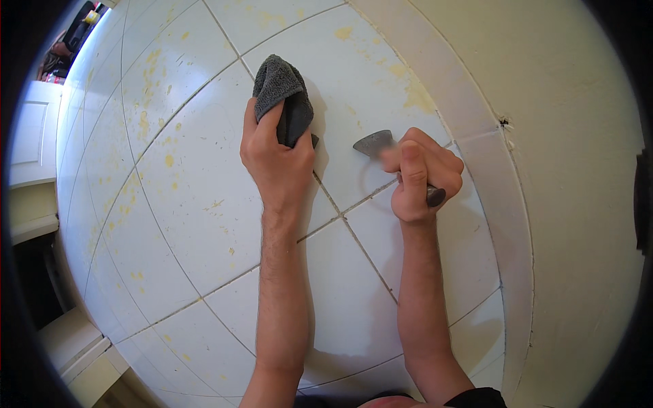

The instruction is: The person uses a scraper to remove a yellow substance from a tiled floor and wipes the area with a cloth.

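Several yellow marks (170,161): dotted over white tiles (211,143), thickest toward the left of the frame.
Left hand (277,163): upper centre — fingers bent into a bunched dark grey cloth (280,80), their tips hidden.
Right hand (435,166): right of centre — fingers wrapped round the handle (436,197) of a scraper (373,143), its flared blade toward the upper left; whether it touches tile, I cannot tell.
Pale border (490,177): curves down the right side.
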{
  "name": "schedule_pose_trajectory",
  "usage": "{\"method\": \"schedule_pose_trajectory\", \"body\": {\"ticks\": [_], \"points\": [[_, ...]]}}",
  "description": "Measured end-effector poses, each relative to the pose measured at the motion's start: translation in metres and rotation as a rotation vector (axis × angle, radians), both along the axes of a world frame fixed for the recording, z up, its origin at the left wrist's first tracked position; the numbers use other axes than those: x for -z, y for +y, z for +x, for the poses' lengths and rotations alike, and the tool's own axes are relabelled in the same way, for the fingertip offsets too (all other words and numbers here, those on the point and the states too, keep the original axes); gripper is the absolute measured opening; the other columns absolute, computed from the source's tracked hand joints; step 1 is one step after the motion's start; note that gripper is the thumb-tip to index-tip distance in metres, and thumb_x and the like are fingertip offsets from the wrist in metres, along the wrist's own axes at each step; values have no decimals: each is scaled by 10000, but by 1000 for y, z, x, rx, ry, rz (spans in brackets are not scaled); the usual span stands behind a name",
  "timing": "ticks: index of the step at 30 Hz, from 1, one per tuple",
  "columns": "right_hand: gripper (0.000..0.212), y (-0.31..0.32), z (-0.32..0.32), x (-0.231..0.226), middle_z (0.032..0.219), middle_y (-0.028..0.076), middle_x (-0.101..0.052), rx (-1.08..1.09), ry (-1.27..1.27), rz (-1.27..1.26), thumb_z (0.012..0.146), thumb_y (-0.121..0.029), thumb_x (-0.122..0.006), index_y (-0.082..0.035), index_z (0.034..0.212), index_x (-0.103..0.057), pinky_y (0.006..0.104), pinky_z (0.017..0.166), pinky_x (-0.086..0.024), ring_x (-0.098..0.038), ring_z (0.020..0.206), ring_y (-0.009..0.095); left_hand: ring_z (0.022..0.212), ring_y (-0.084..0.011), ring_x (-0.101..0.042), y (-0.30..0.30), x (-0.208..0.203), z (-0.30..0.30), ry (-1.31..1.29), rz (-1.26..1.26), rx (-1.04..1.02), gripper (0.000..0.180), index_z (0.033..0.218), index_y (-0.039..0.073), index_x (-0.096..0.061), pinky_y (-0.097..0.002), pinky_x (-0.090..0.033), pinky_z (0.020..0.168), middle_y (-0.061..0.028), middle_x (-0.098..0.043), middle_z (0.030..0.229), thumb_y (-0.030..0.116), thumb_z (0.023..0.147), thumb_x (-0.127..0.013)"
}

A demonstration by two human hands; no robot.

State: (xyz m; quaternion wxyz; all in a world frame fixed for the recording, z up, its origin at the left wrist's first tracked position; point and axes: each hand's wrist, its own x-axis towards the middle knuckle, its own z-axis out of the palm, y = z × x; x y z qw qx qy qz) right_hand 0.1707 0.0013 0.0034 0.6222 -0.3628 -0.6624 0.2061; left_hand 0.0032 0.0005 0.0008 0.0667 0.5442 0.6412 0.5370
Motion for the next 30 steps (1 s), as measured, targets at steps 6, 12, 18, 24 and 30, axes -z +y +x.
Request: {"method": "schedule_pose_trajectory", "body": {"ticks": [6, 12, 18, 24, 30], "points": [[380, 0, -6, -2, 498, 73, -499, -37, 35, -61, 914, -47, -480, 44, 547, -519, 286, 433, -420, -379, 424, 117, 856, -311, -659, 0, -1, 1, 4, 8, -6, 294, 1030, -41, -677, -343, -531, 770, -143, -640, 997, -95, 743, -638], [322, 2, -7, 1, 502, 81, -514, -46, 133, -69, 903, -27, -543, 52, 591, -554, 302, 394, -300, -438, 413, 166, 864, -314, -661, 0, 1, -1, 10, 3, -1, 296, 1035, -48, -675, -347, -532, 783, -148, -642, 1013, -98, 747, -630], [361, 3, -9, 0, 506, 105, -535, 7, 194, -154, 937, -37, -518, 65, 593, -557, 310, 410, -345, -483, 421, 184, 867, -323, -661, 0, 4, -2, 12, 10, -13, 295, 1032, -46, -677, -352, -535, 782, -153, -643, 1023, -90, 742, -641], [367, 3, -10, 0, 507, 107, -535, 11, 229, -179, 940, -34, -513, 60, 587, -556, 317, 422, -362, -496, 427, 181, 855, -319, -654, 1, 2, 0, 7, 0, -4, 291, 1024, -44, -678, -350, -532, 771, -148, -636, 1012, -89, 738, -644], [346, 4, -16, -2, 502, 100, -524, 56, 175, -127, 934, -23, -509, 52, 601, -564, 311, 419, -356, -492, 424, 175, 843, -306, -647, 0, -1, 0, -4, -4, -3, 289, 1022, -35, -681, -335, -524, 765, -136, -628, 988, -91, 742, -640]]}}
